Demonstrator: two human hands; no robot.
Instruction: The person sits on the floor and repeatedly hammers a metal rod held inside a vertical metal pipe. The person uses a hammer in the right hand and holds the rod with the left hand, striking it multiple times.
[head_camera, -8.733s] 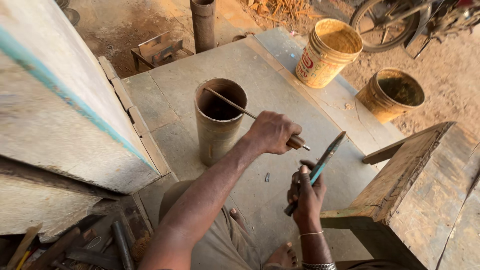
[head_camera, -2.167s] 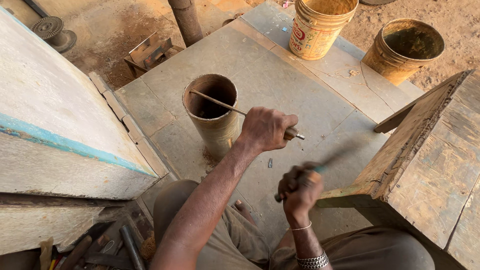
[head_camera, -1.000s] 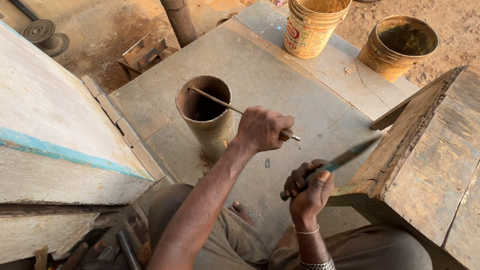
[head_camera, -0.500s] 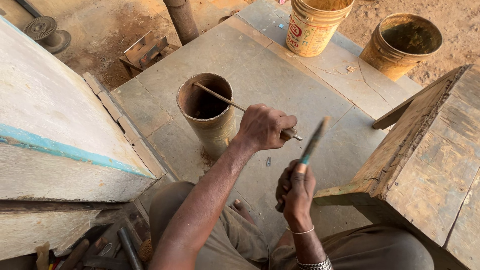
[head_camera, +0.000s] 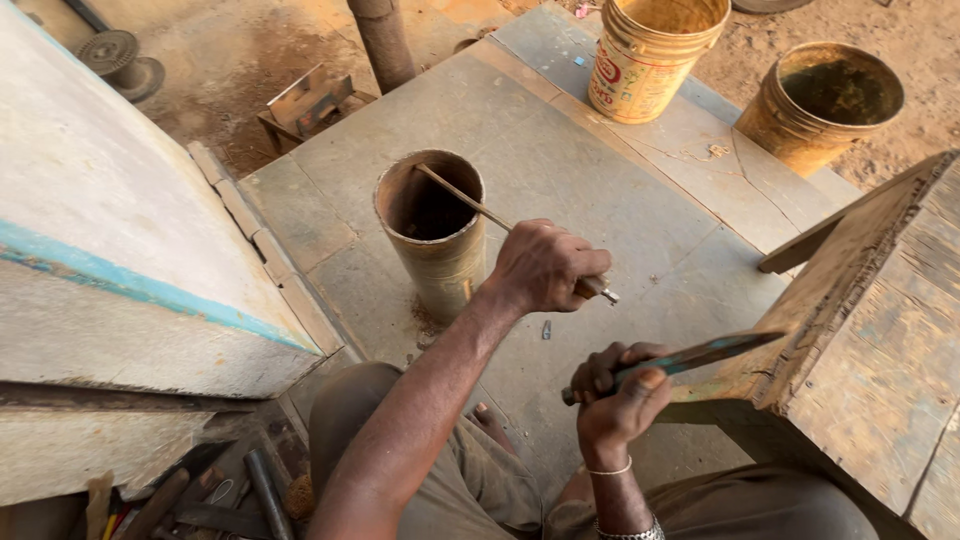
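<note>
Head view: the left hand (head_camera: 545, 265) is shut tight around a thin metal rod (head_camera: 470, 200). One end of the rod rests inside a rusty metal pipe (head_camera: 432, 235) that stands upright on the concrete floor (head_camera: 620, 190). The rod's other end pokes out just past the fist. The right hand (head_camera: 620, 385) grips a flat metal bar (head_camera: 690, 355), held low and near that end. A swing that goes a bit wide could hit the left fingers, because they sit so close to the tip. A hard knock might also tip the pipe over.
</note>
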